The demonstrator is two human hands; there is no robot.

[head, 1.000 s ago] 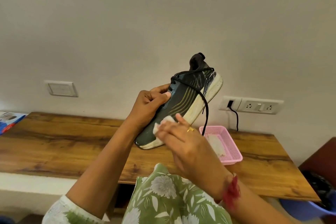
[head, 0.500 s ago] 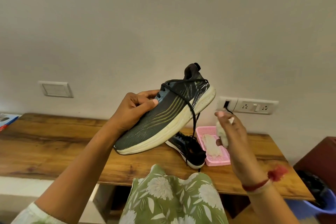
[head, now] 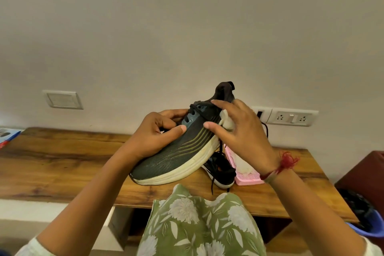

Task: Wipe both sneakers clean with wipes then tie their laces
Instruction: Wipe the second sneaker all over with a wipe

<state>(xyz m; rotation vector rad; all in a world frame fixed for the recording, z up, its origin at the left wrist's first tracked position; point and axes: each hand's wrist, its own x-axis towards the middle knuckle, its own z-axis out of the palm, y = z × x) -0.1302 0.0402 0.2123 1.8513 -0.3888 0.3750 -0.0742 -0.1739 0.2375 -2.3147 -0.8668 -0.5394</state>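
Observation:
A dark grey sneaker with olive stripes and a cream sole is held in the air above the wooden table, toe pointing down-left. My left hand grips it at the lace area. My right hand presses a white wipe against the sneaker's side near the heel, fingers spread over it. Black laces hang loose under the heel. The second sneaker lies on the table behind, mostly hidden.
A pink basket holding white wipes sits on the table right of the sneakers. A wall socket strip with a black cord is behind. A blue bin stands at the lower right. A blue box lies at the table's left end.
My right hand moved off the sneaker's toe, swung out to the right with the wipe, then returned onto the heel side. The sneaker lowered and tilted flatter.

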